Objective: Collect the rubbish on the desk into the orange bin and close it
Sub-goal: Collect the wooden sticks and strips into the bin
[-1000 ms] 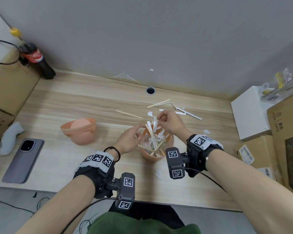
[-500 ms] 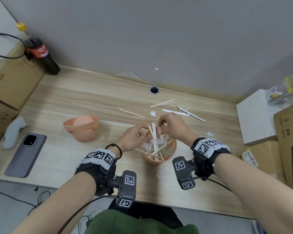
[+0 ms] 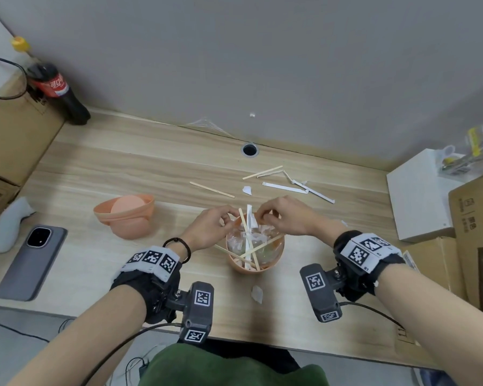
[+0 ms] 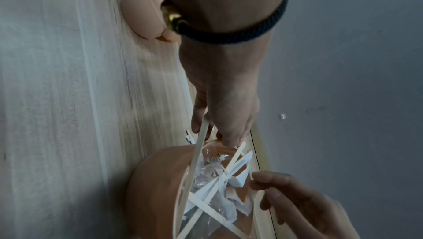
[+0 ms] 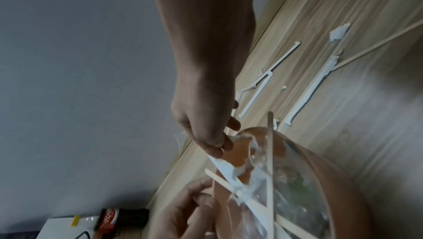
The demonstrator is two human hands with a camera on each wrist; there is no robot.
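The orange bin (image 3: 236,264) stands open at the desk's middle front, stuffed with wooden sticks, white paper strips and clear plastic. My left hand (image 3: 214,227) is at its far rim and pinches the top of a wooden stick (image 4: 196,152) that leans out of the bin. My right hand (image 3: 280,215) is beside it and pinches the upper end of a white paper strip (image 5: 225,167). The orange lid (image 3: 124,215) lies upturned to the left. Behind the bin lie loose sticks (image 3: 211,189) and white strips (image 3: 285,188); a paper scrap (image 3: 257,293) lies in front.
A grey phone (image 3: 31,261) and a white controller (image 3: 9,224) lie at the left front. A cola bottle (image 3: 57,90) and cardboard boxes (image 3: 11,135) stand far left. A white box (image 3: 418,199) and brown boxes (image 3: 474,232) crowd the right edge.
Both hands have stayed over the bin. The white strips that stood high out of it now sit lower among the sticks. The view has shifted slightly.
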